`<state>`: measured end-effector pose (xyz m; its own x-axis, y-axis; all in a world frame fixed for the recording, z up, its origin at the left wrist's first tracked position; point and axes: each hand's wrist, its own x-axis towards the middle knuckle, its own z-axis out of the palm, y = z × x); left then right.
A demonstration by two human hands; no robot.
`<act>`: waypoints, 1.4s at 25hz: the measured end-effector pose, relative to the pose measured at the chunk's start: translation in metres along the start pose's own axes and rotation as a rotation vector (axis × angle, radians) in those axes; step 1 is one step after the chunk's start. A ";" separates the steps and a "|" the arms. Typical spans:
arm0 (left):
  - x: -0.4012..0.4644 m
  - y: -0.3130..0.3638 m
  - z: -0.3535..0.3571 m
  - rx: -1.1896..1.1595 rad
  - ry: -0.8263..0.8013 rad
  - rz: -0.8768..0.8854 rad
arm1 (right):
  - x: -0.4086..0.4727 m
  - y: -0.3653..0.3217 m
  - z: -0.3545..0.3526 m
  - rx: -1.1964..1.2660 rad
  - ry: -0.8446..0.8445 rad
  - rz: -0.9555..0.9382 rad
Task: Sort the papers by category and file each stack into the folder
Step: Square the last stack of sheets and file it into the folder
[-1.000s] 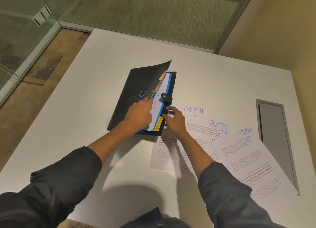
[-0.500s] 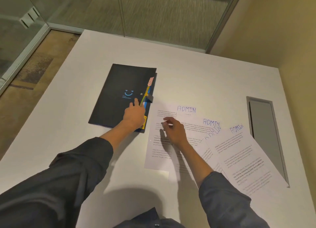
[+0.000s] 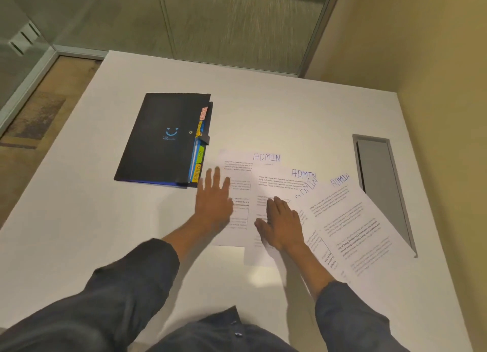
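A black folder with a blue smiley lies closed on the white table, coloured tabs showing along its right edge. Right of it, several sheets headed ADMIN lie fanned and overlapping. My left hand is flat with fingers spread on the left edge of the leftmost sheet, just below the folder's corner. My right hand lies flat, fingers straight, on the second sheet. Farther right sits another ADMIN sheet, tilted.
A grey rectangular cable slot is cut into the table at the right; the rightmost sheet's corner overlaps it. A beige wall stands to the right, glass partitions beyond the far edge. The floor drops off at the table's left.
The folder's cover, lifted a second ago, now lies shut. My left hand left the folder and moved right onto the papers. My right hand slid down and flattened on the sheets.
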<state>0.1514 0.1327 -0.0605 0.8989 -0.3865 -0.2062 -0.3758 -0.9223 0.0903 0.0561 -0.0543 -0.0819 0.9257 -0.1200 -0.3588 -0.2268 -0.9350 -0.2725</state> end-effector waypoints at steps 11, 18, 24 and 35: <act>-0.072 0.147 0.043 -0.180 -0.172 0.104 | -0.080 0.151 -0.052 0.211 0.139 0.242; -0.067 0.175 0.063 -0.191 -0.248 -0.055 | -0.097 0.200 -0.038 0.012 -0.035 0.212; -0.056 0.166 0.050 -0.124 -0.168 -0.105 | -0.087 0.251 -0.065 0.048 0.011 0.362; -0.055 0.177 0.046 -0.065 -0.233 -0.177 | -0.104 0.248 -0.076 0.559 0.175 0.375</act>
<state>0.0255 -0.0097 -0.0781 0.8703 -0.2169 -0.4421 -0.1957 -0.9762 0.0938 -0.0732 -0.2991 -0.0445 0.7790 -0.4974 -0.3818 -0.6191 -0.5134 -0.5943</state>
